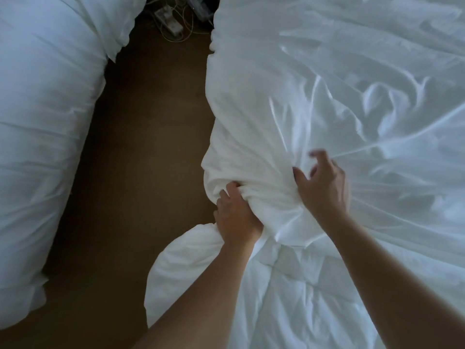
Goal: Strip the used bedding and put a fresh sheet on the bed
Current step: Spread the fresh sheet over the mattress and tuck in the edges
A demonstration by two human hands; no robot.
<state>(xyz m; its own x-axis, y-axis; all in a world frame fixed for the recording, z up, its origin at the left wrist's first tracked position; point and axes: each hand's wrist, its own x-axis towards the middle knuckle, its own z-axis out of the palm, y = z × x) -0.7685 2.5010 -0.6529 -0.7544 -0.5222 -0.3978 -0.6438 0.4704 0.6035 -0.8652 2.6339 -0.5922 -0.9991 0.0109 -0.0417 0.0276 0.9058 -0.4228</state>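
One bunch of the white bedding (pixel 352 96), rumpled over the bed's edge beside the floor (pixel 141 172), is clenched in the left hand (pixel 236 217), while the right hand (pixel 324 187) hovers half-curled and blurred, hold unclear; it should probably grab close alongside so both hands pull evenly.

Brown carpet floor (pixel 141 152); neighbouring white-covered bed (pixel 42 109) at left; tangled cables (pixel 173 23) on floor; dim light.
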